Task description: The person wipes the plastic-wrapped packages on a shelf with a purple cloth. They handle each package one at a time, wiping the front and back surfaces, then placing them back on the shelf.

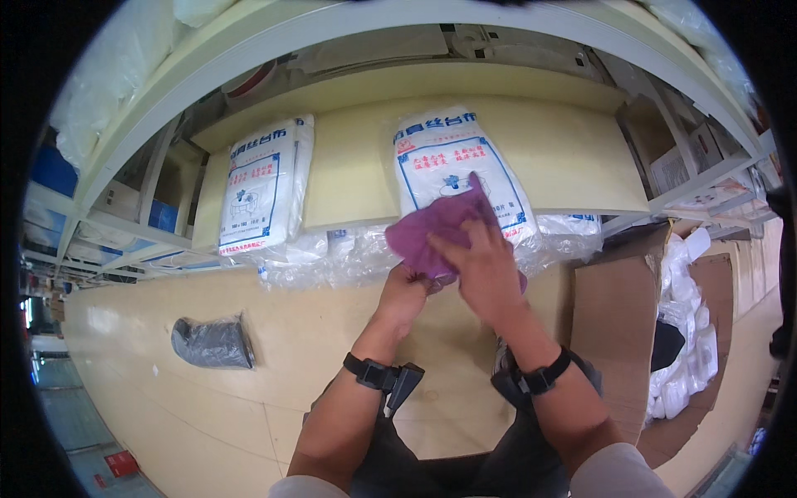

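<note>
A purple cloth [440, 236] is bunched between my two hands, in front of the shelf's edge. My right hand [483, 270] presses over it from the right, fingers bent into the fabric. At its lower left corner, my left hand [404, 292] is closed on the same cloth. Behind the cloth lies a white plastic package [444, 158] with blue and red print, its lower part partly covered. Farther left on the shelf rests a similar white package [259, 187].
The cream shelf board [349, 166] holds both packages. Clear plastic-wrapped packs [332, 257] lie beneath it. On the floor at left is a dark grey wrapped bundle [212, 342]. An open cardboard box [614, 324] with white plastic items stands at right.
</note>
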{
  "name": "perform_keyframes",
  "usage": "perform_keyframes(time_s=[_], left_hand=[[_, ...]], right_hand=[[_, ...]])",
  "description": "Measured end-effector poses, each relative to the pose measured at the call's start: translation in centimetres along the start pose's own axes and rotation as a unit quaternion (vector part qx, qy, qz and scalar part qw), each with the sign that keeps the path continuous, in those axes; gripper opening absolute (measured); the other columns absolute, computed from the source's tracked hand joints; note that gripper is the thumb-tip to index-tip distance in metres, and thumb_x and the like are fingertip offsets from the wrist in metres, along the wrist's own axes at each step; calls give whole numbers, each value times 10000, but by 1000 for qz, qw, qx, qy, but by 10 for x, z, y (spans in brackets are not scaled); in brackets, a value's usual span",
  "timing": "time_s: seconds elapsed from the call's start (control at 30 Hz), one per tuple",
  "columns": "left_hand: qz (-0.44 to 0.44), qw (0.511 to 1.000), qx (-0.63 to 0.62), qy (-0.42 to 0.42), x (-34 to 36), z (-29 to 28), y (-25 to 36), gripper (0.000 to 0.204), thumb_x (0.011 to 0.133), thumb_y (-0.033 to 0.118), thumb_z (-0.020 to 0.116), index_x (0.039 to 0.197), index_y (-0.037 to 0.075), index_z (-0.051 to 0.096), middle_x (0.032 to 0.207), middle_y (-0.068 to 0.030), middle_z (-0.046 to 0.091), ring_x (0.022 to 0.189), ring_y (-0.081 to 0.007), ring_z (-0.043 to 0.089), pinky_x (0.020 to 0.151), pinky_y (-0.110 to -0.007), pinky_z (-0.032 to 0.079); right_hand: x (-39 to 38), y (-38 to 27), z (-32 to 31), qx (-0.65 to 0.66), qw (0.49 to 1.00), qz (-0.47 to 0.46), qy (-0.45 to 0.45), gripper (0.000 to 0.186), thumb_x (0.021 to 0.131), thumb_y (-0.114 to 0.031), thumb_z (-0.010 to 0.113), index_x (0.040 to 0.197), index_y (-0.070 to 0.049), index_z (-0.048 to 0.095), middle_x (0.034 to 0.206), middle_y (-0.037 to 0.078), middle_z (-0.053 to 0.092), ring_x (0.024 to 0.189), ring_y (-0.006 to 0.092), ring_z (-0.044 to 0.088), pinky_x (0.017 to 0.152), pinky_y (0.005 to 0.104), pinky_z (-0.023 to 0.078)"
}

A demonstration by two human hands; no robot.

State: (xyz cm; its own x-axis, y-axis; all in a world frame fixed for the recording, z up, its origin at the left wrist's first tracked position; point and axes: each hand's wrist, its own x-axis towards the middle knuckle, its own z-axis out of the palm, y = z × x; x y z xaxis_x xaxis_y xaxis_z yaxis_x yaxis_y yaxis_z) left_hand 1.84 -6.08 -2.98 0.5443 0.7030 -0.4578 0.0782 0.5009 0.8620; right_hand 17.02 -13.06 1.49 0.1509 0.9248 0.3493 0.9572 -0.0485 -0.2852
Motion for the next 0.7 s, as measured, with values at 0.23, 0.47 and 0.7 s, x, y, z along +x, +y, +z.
perform_keyframes(time_s=[0.23,0.47,0.7], left_hand=[[-41,997,-47,-36,-2,-1,9,271,1049,42,523,1306,-24,576,1208,-106,685,1059,-225,697,951,-341,553],[-10,999,-33,-35,-2,-4,5,311,1040,11,506,1347,-36,533,1299,-127,630,1114,-252,667,982,-368,561],[-68,994,50,-74,-9,-13,7,298,1024,43,556,1314,-23,580,1243,-101,667,1017,-224,709,919,-326,541]], right_hand=[[19,57,-5,-61,976,180,104,465,825,-44,614,1243,-214,728,1233,154,569,1067,373,596,839,463,536],[13,4,24,-14,999,-29,36,494,809,-55,597,1229,-274,736,1178,120,583,988,340,583,808,439,508],[21,81,-4,-33,954,297,8,684,723,9,672,1364,-228,648,1241,227,562,1137,445,586,996,482,507]])
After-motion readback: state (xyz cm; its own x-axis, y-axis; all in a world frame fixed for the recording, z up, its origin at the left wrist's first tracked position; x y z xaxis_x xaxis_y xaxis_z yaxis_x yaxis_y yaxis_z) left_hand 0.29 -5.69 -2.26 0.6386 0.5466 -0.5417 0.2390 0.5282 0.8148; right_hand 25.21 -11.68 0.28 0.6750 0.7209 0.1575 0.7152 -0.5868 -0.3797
